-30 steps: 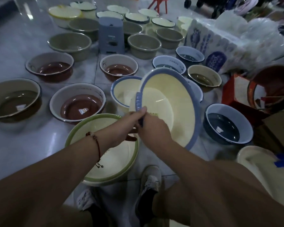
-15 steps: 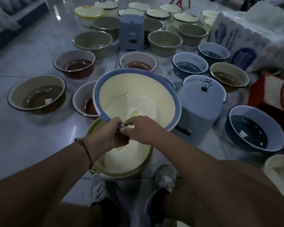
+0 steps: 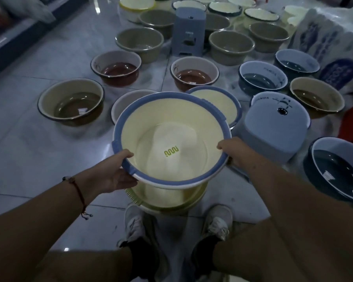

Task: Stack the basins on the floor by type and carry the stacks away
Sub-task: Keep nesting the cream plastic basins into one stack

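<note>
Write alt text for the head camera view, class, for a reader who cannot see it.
Both hands, left hand and right hand, grip the rim of a blue-rimmed cream basin above a green-rimmed basin at the person's feet. Many other basins cover the tiled floor.

glossy grey tiled floor (image 3: 39, 151), dim light

On the inverted blue stool (image 3: 273, 127) to my right I can read "PANDA", upside down. Other stickers, the yellow mark in my basin (image 3: 171, 139), stay illegible.
</note>
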